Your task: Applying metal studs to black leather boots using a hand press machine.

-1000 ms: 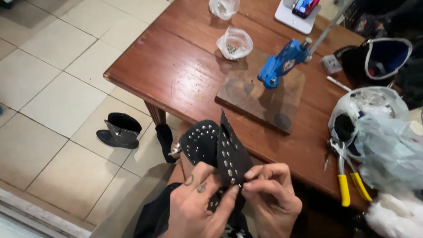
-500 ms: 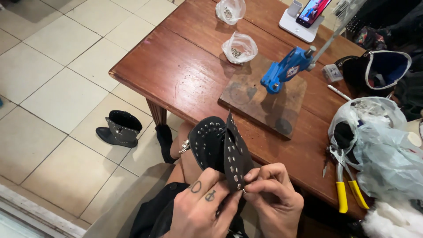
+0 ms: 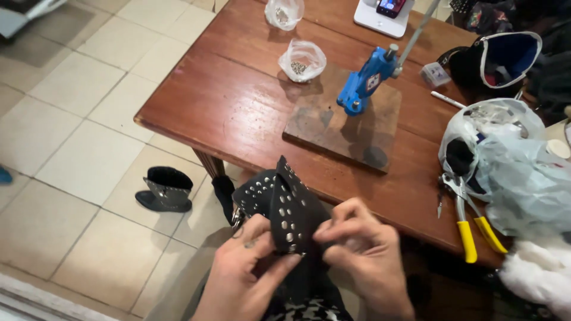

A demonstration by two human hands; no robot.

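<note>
A black leather piece (image 3: pixel 284 205) dotted with silver studs is held up in front of me, below the table's near edge. My left hand (image 3: pixel 245 274) grips its lower left side with thumb and fingers. My right hand (image 3: pixel 361 249) pinches its right edge, fingers curled over the leather. A blue hand press (image 3: pixel 366 80) stands on a dark wooden board (image 3: pixel 339 128) on the brown wooden table (image 3: pixel 220 101), beyond the hands.
Two clear bags of small metal studs (image 3: pixel 302 59) lie at the table's far side. Yellow-handled pliers (image 3: pixel 470 229) and plastic bags (image 3: pixel 511 166) sit at the right. A black studded boot (image 3: pixel 166 189) stands on the tiled floor at left.
The hands and the leather piece have stayed close together; the fingers shifted along the leather's right edge. The view drew slightly closer to the table.
</note>
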